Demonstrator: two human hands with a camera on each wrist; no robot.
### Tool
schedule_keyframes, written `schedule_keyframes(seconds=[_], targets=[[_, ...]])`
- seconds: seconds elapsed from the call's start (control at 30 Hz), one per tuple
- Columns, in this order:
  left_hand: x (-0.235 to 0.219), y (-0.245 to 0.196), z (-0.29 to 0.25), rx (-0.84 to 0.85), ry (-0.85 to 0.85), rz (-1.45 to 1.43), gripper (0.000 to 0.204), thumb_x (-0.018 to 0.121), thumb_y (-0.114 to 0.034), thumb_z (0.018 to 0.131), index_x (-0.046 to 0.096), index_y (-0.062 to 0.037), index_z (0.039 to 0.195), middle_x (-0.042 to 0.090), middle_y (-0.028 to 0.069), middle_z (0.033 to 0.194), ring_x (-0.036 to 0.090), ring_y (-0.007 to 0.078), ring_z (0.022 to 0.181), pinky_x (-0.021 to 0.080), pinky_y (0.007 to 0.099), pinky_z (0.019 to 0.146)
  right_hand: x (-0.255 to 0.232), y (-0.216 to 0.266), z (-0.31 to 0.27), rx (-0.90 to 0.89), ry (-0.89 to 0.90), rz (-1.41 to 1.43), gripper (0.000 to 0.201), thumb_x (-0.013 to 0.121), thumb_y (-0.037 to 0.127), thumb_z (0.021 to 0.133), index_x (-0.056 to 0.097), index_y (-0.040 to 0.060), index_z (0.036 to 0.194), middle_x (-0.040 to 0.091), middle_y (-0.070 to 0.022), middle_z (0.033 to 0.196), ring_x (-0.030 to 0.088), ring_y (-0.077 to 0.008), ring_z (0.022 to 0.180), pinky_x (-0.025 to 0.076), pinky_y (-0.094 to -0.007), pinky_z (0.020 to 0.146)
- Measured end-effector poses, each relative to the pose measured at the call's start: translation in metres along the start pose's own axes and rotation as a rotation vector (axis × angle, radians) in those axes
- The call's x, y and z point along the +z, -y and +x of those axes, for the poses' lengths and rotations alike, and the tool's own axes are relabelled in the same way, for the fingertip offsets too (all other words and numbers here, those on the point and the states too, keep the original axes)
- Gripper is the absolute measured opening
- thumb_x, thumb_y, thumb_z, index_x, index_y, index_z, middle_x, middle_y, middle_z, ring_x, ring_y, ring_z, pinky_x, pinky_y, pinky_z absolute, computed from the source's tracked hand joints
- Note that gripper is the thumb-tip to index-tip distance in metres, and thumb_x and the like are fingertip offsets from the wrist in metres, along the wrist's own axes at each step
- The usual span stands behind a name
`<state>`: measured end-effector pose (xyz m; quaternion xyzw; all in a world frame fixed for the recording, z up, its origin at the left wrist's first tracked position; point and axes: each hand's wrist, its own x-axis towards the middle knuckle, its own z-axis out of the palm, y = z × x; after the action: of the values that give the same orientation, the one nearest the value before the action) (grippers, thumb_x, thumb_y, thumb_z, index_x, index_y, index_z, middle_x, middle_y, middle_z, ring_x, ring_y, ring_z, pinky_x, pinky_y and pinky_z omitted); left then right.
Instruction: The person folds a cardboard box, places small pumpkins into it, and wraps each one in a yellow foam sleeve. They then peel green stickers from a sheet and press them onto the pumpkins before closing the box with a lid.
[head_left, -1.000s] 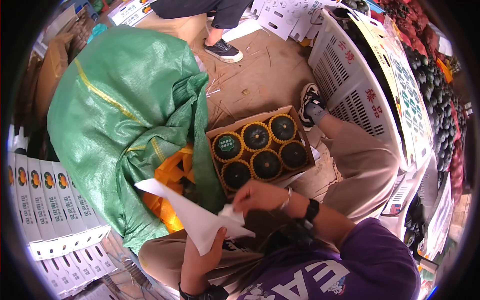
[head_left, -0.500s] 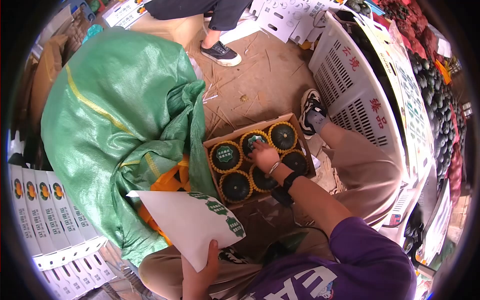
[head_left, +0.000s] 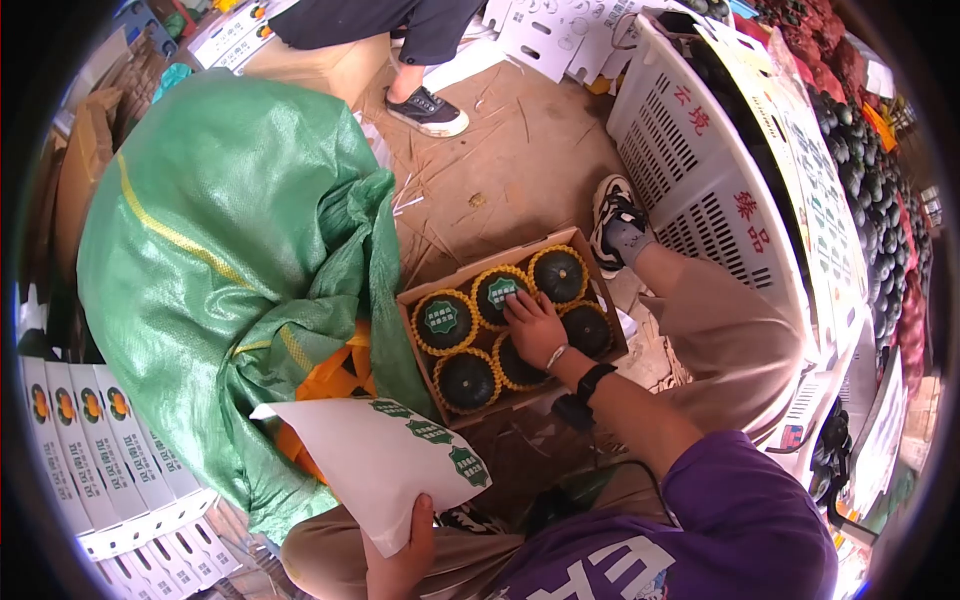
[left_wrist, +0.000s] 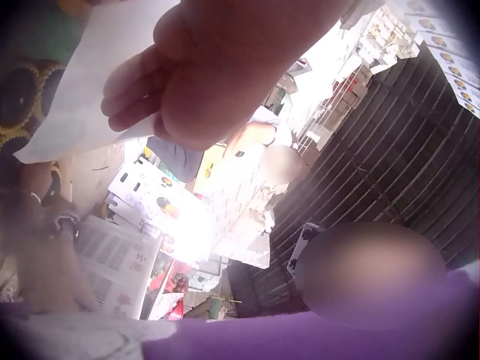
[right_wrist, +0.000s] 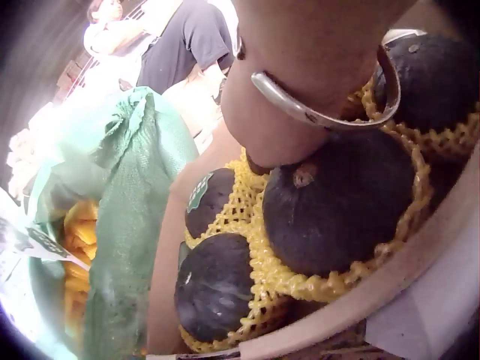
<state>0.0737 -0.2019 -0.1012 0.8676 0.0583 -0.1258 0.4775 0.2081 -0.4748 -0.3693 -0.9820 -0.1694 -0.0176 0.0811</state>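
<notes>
A cardboard box [head_left: 492,404] on the ground holds several dark green squashes in yellow foam nets [right_wrist: 262,262]. My right hand [head_left: 533,322] lies over the box, its fingers flat on a green sticker [head_left: 500,291] on the middle back squash. The back left squash [head_left: 443,320] also bears a green sticker. In the right wrist view only the wrist with a silver bracelet [right_wrist: 315,112] shows above a squash [right_wrist: 337,202]. My left hand [head_left: 402,558] grips a white sticker sheet [head_left: 385,465] by its lower corner, near my knee; the left wrist view shows its fingers [left_wrist: 131,94] curled round the sheet [left_wrist: 82,90].
A big green woven sack [head_left: 230,230] with orange netting [head_left: 330,375] inside lies left of the box. A white slotted crate [head_left: 700,170] stands at the right. Printed flat cartons [head_left: 90,440] are stacked at the left edge. Another person's shoe [head_left: 428,110] is at the back.
My right hand left the sticker sheet, reached into the box and laid a green sticker on the middle back squash. The sheet now faces up, showing its stickers.
</notes>
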Motion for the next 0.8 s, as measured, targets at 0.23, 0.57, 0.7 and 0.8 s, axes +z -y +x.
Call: schedule_keyframes(seconds=[0.23, 0.57, 0.7, 0.8], targets=[[0.006, 0.001, 0.001, -0.030, -0.156, -0.230, 0.022, 0.055, -0.010, 0.089, 0.054, 0.0053, 0.106, 0.061, 0.0149, 0.091, 0.061, 0.0239, 0.075, 0.049, 0.0326, 0.067, -0.064, 0.035, 0.003, 0.271, 0.324, 0.073, 0.027, 0.053, 0.026, 0.082, 0.069, 0.0112, 0.099, 0.062, -0.0080, 0.112, 0.046, -0.0271, 0.121, 0.018, -0.0705, 0.098], [0.004, 0.005, -0.003, 0.126, -0.408, -0.965, 0.029, 0.050, -0.015, 0.093, 0.047, 0.0039, 0.115, 0.060, 0.0165, 0.098, 0.064, 0.0275, 0.076, 0.056, 0.0356, 0.059, -0.235, 0.159, -0.058, -0.259, -0.213, 0.617, 0.061, 0.067, 0.019, 0.073, 0.045, -0.0076, 0.123, 0.059, -0.0220, 0.113, 0.059, -0.0316, 0.102, 0.047, -0.0380, 0.084], [0.034, -0.007, -0.017, 0.141, -0.176, -1.137, 0.039, 0.049, -0.030, 0.095, 0.045, 0.0002, 0.119, 0.063, 0.0152, 0.097, 0.064, 0.0257, 0.081, 0.054, 0.0381, 0.067, -0.232, 0.148, -0.069, -0.293, -0.442, 0.413, 0.041, 0.055, 0.010, 0.071, 0.055, -0.0058, 0.109, 0.065, -0.0171, 0.099, 0.064, -0.0273, 0.091, 0.048, -0.0360, 0.080], [0.052, -0.017, -0.027, 0.020, -0.153, -1.113, 0.033, 0.059, -0.017, 0.090, 0.047, 0.0001, 0.116, 0.061, 0.0112, 0.099, 0.062, 0.0197, 0.081, 0.053, 0.0303, 0.063, -0.235, 0.148, -0.079, -0.413, -0.489, 0.350, 0.042, 0.059, 0.011, 0.071, 0.055, -0.0052, 0.109, 0.064, -0.0171, 0.100, 0.064, -0.0272, 0.092, 0.048, -0.0362, 0.080]])
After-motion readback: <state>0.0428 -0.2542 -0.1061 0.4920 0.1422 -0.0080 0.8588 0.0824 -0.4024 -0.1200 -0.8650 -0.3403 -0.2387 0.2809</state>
